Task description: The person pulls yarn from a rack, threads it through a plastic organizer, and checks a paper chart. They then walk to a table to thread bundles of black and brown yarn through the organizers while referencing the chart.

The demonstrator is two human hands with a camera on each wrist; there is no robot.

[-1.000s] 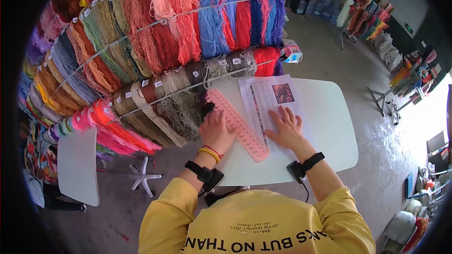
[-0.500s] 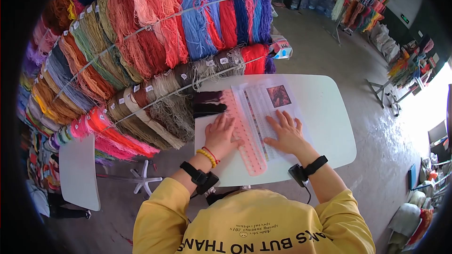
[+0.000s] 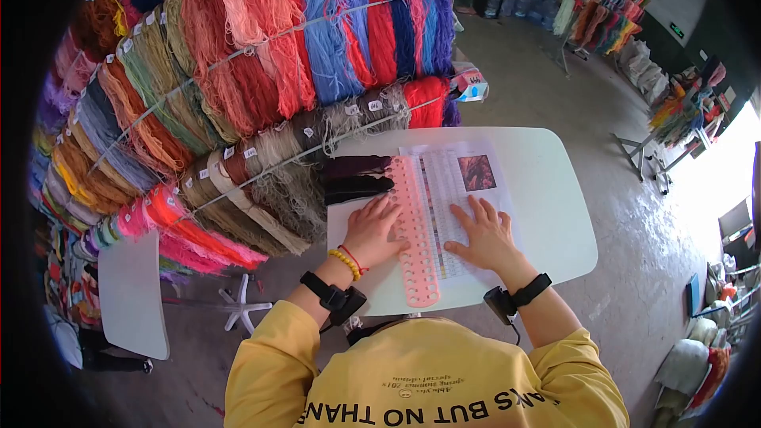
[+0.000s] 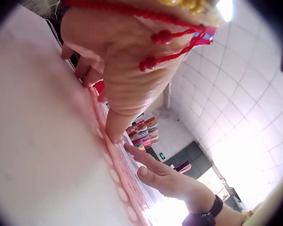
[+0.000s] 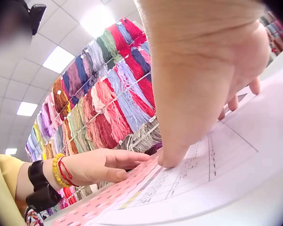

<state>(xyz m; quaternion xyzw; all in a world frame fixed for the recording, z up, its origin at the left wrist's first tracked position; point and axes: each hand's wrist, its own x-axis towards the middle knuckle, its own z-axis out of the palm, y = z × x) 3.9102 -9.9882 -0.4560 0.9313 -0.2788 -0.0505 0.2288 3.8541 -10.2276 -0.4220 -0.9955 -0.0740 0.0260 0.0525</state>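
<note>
A pink strip with holes along its edges (image 3: pixel 418 257) lies on the white table, over the left part of a printed sheet (image 3: pixel 456 214) with a small dark picture. Two dark thread bundles (image 3: pixel 358 187) hang from its far left end. My left hand (image 3: pixel 374 231) rests on the strip's left side, fingers spread, thumb on the strip; in the left wrist view the thumb (image 4: pixel 117 127) touches its edge. My right hand (image 3: pixel 485 236) lies with spread fingers on the sheet, and in the right wrist view its thumb (image 5: pixel 172 150) presses the paper beside the strip.
Racks of coloured yarn skeins (image 3: pixel 261 71) stand close along the table's left and far side. The white table (image 3: pixel 555 206) extends to the right. A second white table (image 3: pixel 133 293) stands at the left, near a white wheeled base (image 3: pixel 240 307). More yarn racks are at the back right.
The pink strip has turned from a diagonal to nearly upright, its near end shifting left lately. The dark bundles have come into fuller view. My left hand moved slightly with the strip; the sheet shifted a little.
</note>
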